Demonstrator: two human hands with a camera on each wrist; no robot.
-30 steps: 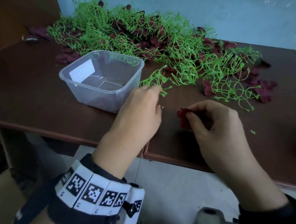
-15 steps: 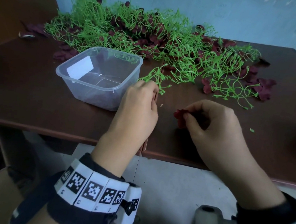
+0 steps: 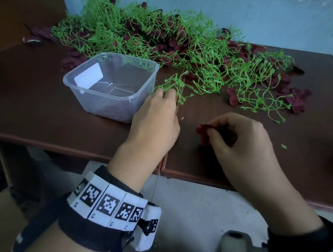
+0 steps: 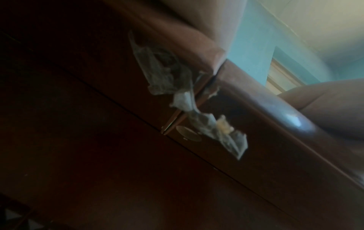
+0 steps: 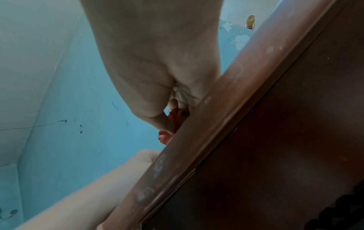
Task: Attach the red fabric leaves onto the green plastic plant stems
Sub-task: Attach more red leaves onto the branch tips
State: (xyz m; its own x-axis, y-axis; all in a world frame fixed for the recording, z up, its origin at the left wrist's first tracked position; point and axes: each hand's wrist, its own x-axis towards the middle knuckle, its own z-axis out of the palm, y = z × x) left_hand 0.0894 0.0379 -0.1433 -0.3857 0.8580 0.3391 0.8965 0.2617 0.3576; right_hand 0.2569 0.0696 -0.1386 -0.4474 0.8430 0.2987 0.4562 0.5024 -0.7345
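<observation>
The left hand (image 3: 156, 118) is reaching further up the tabletop (image 3: 41, 109), now pinching a green stem sprig (image 3: 174, 84), while the right hand (image 3: 239, 137) is keeping its pinch on a red leaf (image 3: 201, 130), so joining them looks next.

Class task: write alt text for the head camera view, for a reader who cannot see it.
Over a dark brown table, a person's left hand grips a green plastic stem while the right hand pinches a red fabric leaf. A clear plastic tub sits left of the hands, before a tangled pile of stems and leaves.
</observation>
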